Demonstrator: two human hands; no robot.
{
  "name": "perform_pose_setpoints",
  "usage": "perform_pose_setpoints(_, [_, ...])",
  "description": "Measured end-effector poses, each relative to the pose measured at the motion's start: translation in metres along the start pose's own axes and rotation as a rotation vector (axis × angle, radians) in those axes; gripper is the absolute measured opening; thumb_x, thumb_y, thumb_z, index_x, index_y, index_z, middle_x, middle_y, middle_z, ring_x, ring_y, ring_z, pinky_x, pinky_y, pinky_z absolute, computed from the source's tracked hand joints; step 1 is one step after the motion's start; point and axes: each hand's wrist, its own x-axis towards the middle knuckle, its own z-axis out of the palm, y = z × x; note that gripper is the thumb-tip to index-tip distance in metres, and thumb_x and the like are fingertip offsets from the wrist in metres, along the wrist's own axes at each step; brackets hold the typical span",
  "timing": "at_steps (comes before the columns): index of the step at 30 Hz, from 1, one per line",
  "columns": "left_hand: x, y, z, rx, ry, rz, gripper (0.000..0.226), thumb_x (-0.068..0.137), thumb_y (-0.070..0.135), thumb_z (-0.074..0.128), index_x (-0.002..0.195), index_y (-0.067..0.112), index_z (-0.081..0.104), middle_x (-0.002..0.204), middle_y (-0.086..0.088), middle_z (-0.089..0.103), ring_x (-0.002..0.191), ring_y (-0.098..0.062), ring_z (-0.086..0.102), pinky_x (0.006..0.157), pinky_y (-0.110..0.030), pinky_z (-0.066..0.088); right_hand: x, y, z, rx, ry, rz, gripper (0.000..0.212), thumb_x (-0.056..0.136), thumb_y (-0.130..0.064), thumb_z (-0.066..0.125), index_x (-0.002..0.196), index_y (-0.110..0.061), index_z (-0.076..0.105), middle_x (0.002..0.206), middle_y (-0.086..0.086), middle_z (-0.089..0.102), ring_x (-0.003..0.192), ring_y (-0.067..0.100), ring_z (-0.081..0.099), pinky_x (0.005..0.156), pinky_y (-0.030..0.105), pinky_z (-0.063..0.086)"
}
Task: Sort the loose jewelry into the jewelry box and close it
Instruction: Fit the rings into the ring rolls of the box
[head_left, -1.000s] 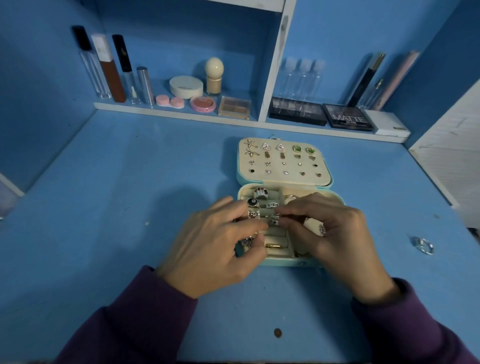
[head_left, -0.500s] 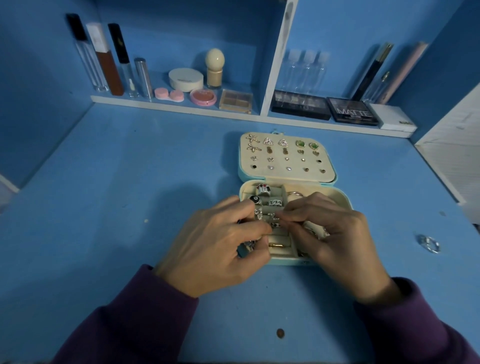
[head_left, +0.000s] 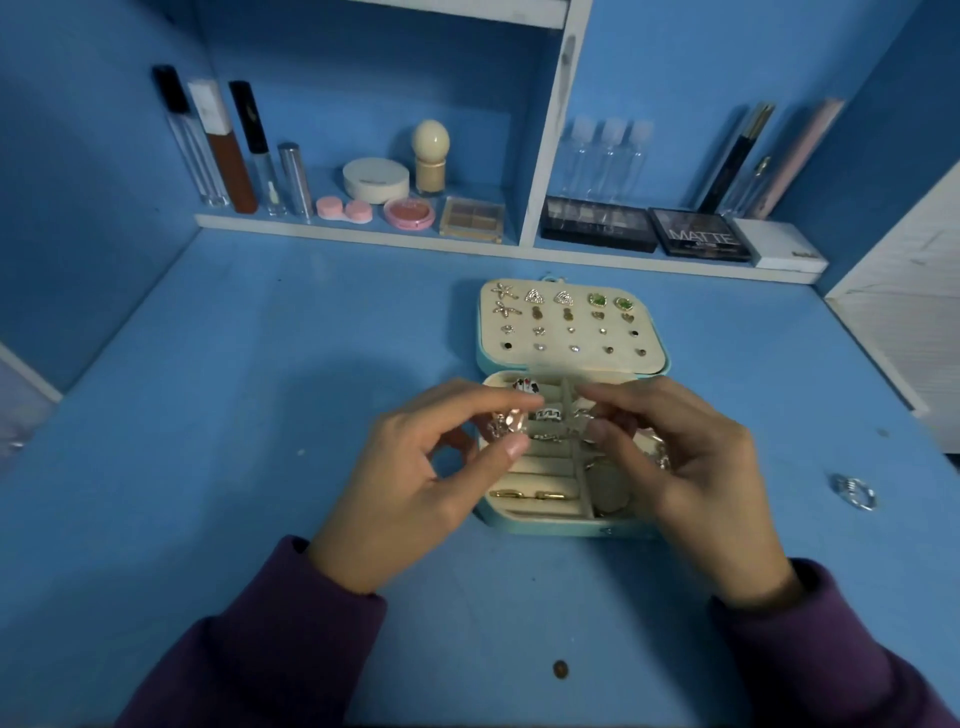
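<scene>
While the jewelry box (head_left: 550, 524) lies open on the table (head_left: 208, 467), the left hand (head_left: 415, 478) pinches a small glittering piece (head_left: 501, 426) between thumb and forefinger above its left ring rows. The right hand (head_left: 691, 467) curls its fingers over the box; whether they grip anything is too blurred to tell. A loose ring (head_left: 854, 491) lies well right.

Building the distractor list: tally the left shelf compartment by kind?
Upright tubes: 4
Round compacts: 2
Pink lens case: 1
Egg-topped applicator: 1
Square palette: 1
Total: 9
</scene>
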Motion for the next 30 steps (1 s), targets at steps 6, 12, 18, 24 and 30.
perform_pose_setpoints(6, [0.008, 0.005, 0.002, -0.331, 0.04, -0.178, 0.023, 0.079, 0.01, 0.068, 0.1, 0.019, 0.072, 0.101, -0.003, 0.073, 0.091, -0.011, 0.067, 0.078, -0.017, 0.05, 0.012, -0.018, -0.009, 0.608, -0.028, 0.456, 0.03, 0.082, 0.009, 0.051, 0.08, -0.007, 0.077, 0.072, 0.007, 0.058, 0.062, 0.016, 0.054, 0.056, 0.021, 0.045])
perform_pose_setpoints(12, [0.011, 0.009, 0.008, -0.474, 0.087, -0.225, 0.023, 0.078, 0.01, 0.07, 0.1, 0.012, 0.068, 0.101, -0.006, 0.073, 0.095, -0.024, 0.07, 0.081, -0.023, 0.054, 0.02, -0.025, -0.005, 0.801, -0.123, 0.579, 0.042, 0.086, 0.005, 0.039, 0.067, -0.012, 0.073, 0.063, 0.001, 0.054, 0.057, 0.011, 0.041, 0.052, 0.019, 0.035])
perform_pose_setpoints(18, [0.012, 0.01, 0.005, -0.598, 0.129, -0.288, 0.018, 0.085, 0.013, 0.066, 0.102, 0.008, 0.067, 0.1, -0.012, 0.073, 0.095, -0.024, 0.07, 0.077, -0.022, 0.054, 0.014, -0.021, 0.006, 0.249, -0.109, 0.208, 0.016, 0.081, -0.021, 0.058, 0.094, -0.026, 0.067, 0.059, -0.011, 0.042, 0.056, 0.003, 0.038, 0.057, 0.013, 0.034])
perform_pose_setpoints(24, [0.013, 0.009, 0.003, -0.535, 0.106, -0.307, 0.013, 0.085, 0.023, 0.066, 0.093, 0.014, 0.071, 0.091, -0.006, 0.075, 0.083, -0.014, 0.07, 0.066, -0.021, 0.054, 0.015, -0.023, 0.018, -0.13, -0.018, -0.197, 0.032, 0.08, -0.015, 0.071, 0.111, -0.019, 0.062, 0.067, -0.026, 0.042, 0.061, -0.002, 0.044, 0.065, 0.004, 0.033])
perform_pose_setpoints(30, [0.012, 0.003, 0.001, -0.466, 0.032, -0.289, 0.02, 0.085, 0.027, 0.057, 0.088, 0.017, 0.075, 0.09, -0.003, 0.073, 0.083, -0.011, 0.064, 0.067, -0.021, 0.051, 0.023, -0.024, 0.014, -0.105, -0.071, -0.153, 0.029, 0.078, -0.023, 0.072, 0.106, -0.023, 0.067, 0.065, -0.014, 0.042, 0.062, 0.003, 0.044, 0.063, 0.01, 0.034])
